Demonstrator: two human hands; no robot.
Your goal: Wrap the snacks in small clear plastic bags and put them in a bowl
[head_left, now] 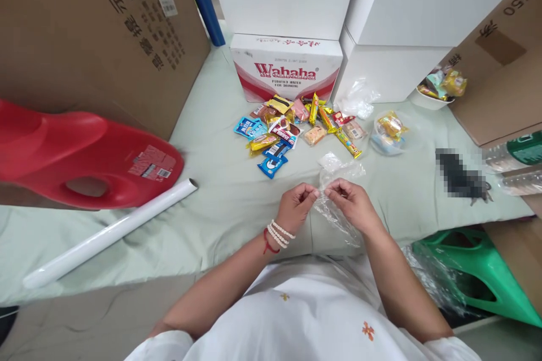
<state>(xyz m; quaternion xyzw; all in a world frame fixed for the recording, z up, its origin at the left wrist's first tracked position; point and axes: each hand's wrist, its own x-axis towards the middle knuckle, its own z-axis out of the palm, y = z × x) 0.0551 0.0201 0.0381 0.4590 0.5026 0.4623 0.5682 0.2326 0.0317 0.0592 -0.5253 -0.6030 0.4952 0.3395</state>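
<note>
A clear plastic bag [339, 217] hangs between my two hands above the cloth-covered table. My left hand [298, 203], with beads and a red cord at the wrist, pinches the bag between thumb and fingers. Close against it, my right hand [349, 203] pinches the same bag. Beyond them lies a loose pile of wrapped snacks [287, 132], in blue, yellow, red and pink packs. To the right of the pile stands a clear plastic tub [383, 144] with a yellow-wrapped snack [392, 124] in it.
A Wahaha carton [288, 70] and white boxes [393, 0] stand behind the snacks. On the left are a red plastic jug [88, 152], a white roll [110, 234] and a large cardboard box [97, 28]. At the right are a snack bowl [432, 101], plastic bottles [514, 152] and a green stool [474, 276].
</note>
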